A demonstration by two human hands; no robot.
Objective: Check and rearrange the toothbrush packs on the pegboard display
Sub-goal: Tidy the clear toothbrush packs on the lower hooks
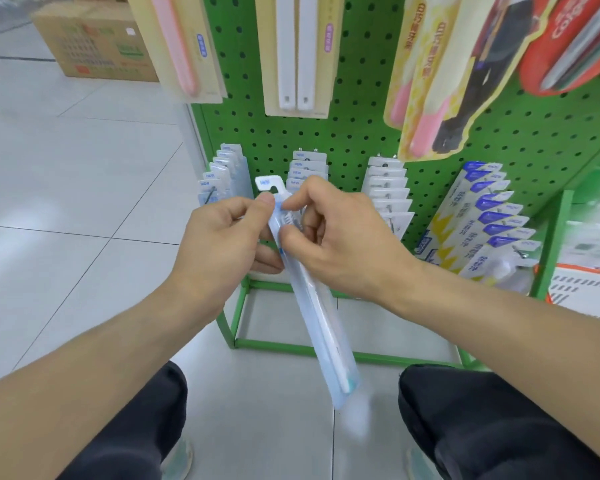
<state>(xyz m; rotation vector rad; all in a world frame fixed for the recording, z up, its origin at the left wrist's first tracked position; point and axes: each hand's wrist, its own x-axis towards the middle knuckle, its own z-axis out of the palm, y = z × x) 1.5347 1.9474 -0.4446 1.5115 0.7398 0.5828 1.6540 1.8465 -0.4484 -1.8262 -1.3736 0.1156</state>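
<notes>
I hold one long clear toothbrush pack (321, 327) in front of the green pegboard (357, 133). Its hang tab points up and its tail slants down to the right. My left hand (222, 244) pinches the pack near the top with thumb and fingers. My right hand (340, 237) pinches the same upper part from the right. Behind my hands, rows of similar packs hang on pegs: a left row (222, 174), a middle row (309, 168) partly hidden, a third row (388, 188), and a blue-topped row (492, 216).
Larger packs hang higher up: pink (181, 46), white (298, 53), yellow-pink (440, 81), red (568, 39). A cardboard box (94, 39) stands on the tiled floor at the far left. The green stand's base frame (326, 349) lies by my knees.
</notes>
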